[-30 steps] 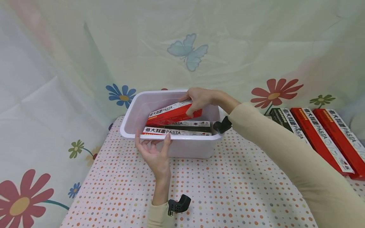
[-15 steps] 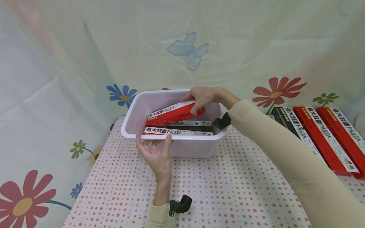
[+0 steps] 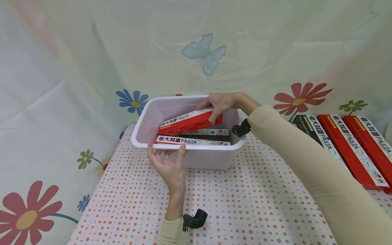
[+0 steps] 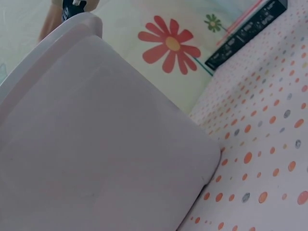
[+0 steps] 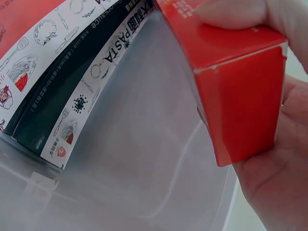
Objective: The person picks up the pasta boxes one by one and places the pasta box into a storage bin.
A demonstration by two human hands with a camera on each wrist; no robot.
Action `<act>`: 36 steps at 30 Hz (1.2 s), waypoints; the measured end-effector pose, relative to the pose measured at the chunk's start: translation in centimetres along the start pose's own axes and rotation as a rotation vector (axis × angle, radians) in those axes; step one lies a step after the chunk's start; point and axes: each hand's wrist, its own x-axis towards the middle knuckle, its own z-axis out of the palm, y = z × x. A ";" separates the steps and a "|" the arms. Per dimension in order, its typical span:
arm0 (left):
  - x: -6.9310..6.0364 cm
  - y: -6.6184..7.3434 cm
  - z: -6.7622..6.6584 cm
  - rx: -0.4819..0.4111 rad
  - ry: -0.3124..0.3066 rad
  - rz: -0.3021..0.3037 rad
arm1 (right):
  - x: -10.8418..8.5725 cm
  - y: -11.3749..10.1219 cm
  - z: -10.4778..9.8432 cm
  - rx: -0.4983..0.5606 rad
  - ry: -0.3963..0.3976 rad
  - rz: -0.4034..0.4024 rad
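Note:
A white plastic bin [image 3: 211, 160] stands on the table. My right hand [image 3: 221, 103] reaches into it and grips the right end of a red pasta box [image 3: 186, 124]. That box slants, its right end raised above the others and its left end lower in the bin. Close up in the right wrist view, the thumb lies on top of the red box [image 5: 240, 106]. Below it are a dark green pasta box [image 3: 214, 137] and another pasta box [image 3: 171, 140] along the front wall. My left hand [image 3: 169, 170] holds the bin's front rim, thumb and index finger showing at its edge.
To the right lie a dark pasta box [image 3: 321, 139] and two red pasta boxes [image 3: 346, 149], side by side. A dotted cloth [image 3: 239, 200] covers the table. Behind the bin hangs a flower-printed backdrop [image 3: 251, 68]. In the left wrist view the bin's wall [image 4: 106, 134] fills much of the frame.
The head view shifts slightly. The red box's right end has edged a little to the right with my right hand. My left hand stays at the bin's rim.

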 end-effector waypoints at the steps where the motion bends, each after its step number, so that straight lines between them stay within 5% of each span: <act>1: 0.0 0.0 0.0 0.003 0.001 0.000 | 0.0 0.0 0.0 0.000 0.001 0.005; 25: -0.2 0.1 -0.4 0.010 0.001 -0.025 | -0.6 0.6 0.1 -0.010 0.024 0.054; 36: 0.2 0.2 -0.9 -0.011 0.015 -0.017 | -1.9 -0.7 -1.0 0.090 0.094 -0.072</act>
